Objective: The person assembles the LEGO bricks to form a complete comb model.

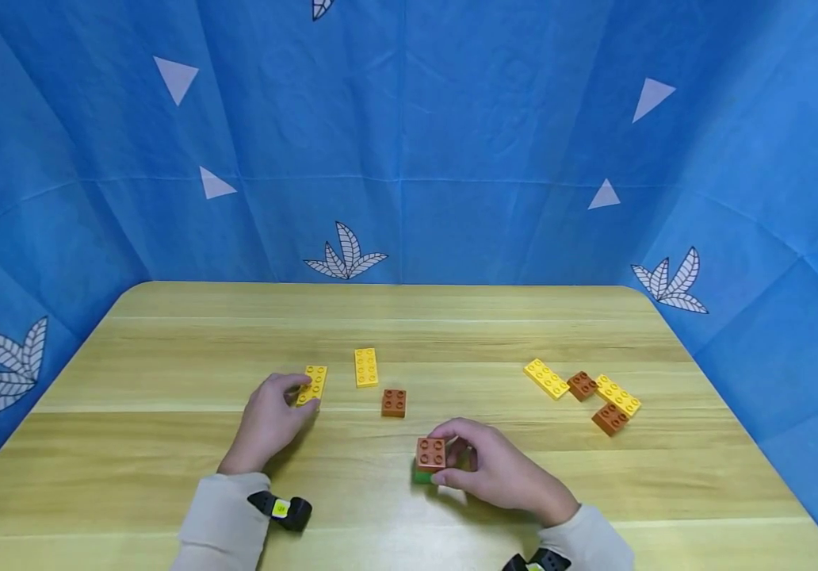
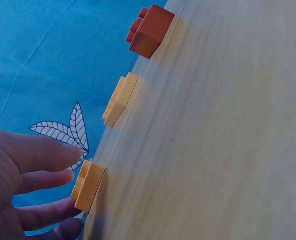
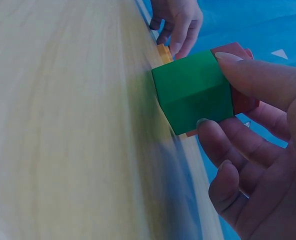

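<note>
My right hand [image 1: 498, 468] pinches a small stack by its side, thumb and fingers around it. The stack has a brown four-stud brick [image 1: 431, 454] on top and a green brick [image 3: 195, 92] beneath. My left hand [image 1: 271, 419] reaches over a yellow eight-stud brick [image 1: 315, 382], its fingertips right at the brick's near end and side. In the left wrist view its fingers look spread about this yellow brick [image 2: 90, 185]. Just right of it lie a second yellow brick [image 1: 365, 368] and a loose brown brick [image 1: 394, 403], studs up.
At the right of the wooden table [image 1: 166, 341] lies a group: a yellow brick [image 1: 546, 378], a brown brick [image 1: 582, 385], another yellow brick [image 1: 619, 395] and another brown brick [image 1: 610, 419]. A blue patterned cloth [image 1: 409, 143] hangs behind and at both sides.
</note>
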Action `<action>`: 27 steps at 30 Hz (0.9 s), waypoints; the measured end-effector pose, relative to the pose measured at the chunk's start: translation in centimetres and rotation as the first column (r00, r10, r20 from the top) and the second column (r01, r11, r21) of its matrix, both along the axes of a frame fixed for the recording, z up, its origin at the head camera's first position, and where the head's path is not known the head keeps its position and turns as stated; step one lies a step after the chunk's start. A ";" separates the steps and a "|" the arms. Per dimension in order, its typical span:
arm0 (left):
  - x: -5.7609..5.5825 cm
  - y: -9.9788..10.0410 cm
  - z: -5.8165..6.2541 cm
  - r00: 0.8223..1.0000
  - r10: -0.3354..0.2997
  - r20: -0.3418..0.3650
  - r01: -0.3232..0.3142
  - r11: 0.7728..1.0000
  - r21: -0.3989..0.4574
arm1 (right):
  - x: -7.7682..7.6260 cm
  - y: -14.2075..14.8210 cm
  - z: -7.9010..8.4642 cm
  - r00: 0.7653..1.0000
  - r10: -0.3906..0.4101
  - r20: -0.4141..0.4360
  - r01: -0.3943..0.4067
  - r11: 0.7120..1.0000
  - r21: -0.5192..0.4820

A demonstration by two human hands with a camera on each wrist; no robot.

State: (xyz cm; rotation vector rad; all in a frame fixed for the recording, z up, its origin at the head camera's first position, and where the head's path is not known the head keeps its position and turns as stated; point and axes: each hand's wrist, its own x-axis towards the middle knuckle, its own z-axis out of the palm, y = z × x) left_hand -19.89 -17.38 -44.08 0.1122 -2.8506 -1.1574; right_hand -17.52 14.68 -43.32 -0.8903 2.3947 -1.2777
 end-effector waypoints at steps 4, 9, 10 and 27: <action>-0.1 0.1 -0.1 1.000 0.005 0.001 -0.005 1.000 0.000 | 0.0 0.1 0.0 1.000 -0.004 0.001 0.004 1.000 0.002; -0.1 0.5 -0.4 1.000 0.015 -0.012 -0.015 0.999 -0.034 | 0.1 0.1 0.0 1.000 -0.011 -0.004 0.011 1.000 0.010; 0.0 0.6 -0.4 1.000 0.016 -0.018 -0.017 0.999 -0.040 | 0.1 0.1 0.0 1.000 -0.011 -0.008 0.011 1.000 0.010; 0.1 0.6 -0.8 0.996 0.053 -0.072 -0.057 0.997 -0.045 | 0.2 -0.1 0.0 1.000 -0.014 -0.011 0.014 1.000 0.013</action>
